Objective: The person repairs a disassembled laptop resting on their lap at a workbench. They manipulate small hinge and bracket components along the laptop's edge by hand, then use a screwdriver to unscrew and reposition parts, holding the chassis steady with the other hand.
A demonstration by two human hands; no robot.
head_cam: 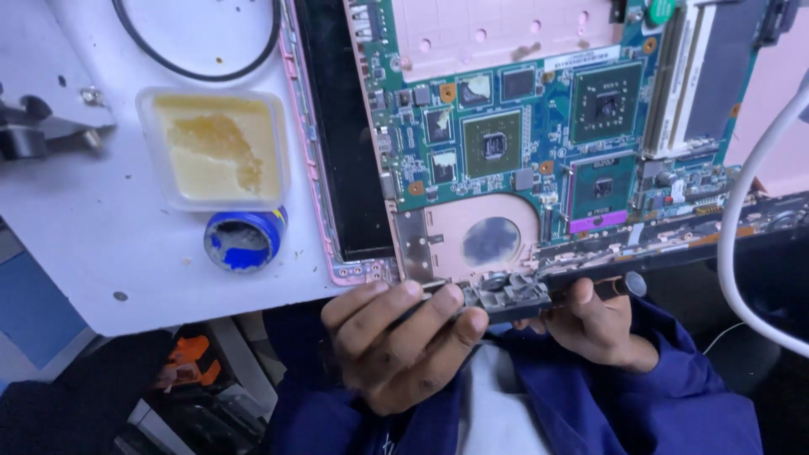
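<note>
Left hand [396, 345] and right hand [594, 324] both clamped on dark hinge bar [539, 291], long axis along table's [109, 244] near edge, laptop motherboard [539, 126] just behind.

Hidden and cut off

The green circuit board [539, 126] runs off the frame at twelve o'clock, as does the black ring [198, 74] at eleven. The white cable [742, 219] leaves at three. The left hand [396, 345] covers part of the dark hinge strip [514, 297] (its palm unseen); the black clamp [38, 135] at nine is blurred
</note>
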